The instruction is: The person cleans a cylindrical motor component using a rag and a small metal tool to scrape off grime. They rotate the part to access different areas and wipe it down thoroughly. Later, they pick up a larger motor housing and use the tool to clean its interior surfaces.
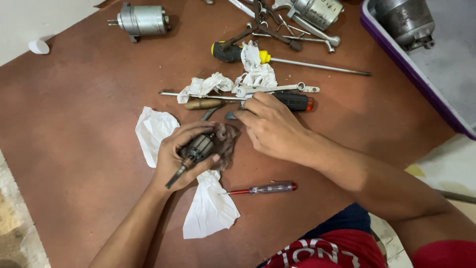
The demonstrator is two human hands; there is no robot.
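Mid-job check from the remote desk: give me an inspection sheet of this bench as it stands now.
Surface: brown board, stained, laid over a pale floor.
Job's things: motor armature with shaft, held over a white cloth; a grimy rag beside it.
Clutter: red-tipped tester screwdriver, yellow-black screwdriver, black-handled screwdriver, wooden-handled tool, wrenches, crumpled paper, pile of spanners, starter motor.
Hands: left hand grips the armature; right hand reaches to the tools, fingertips at a small dark piece.
Cables: nothing seen.
Surroundings: purple-rimmed tray holding a metal housing; white cap on the floor.
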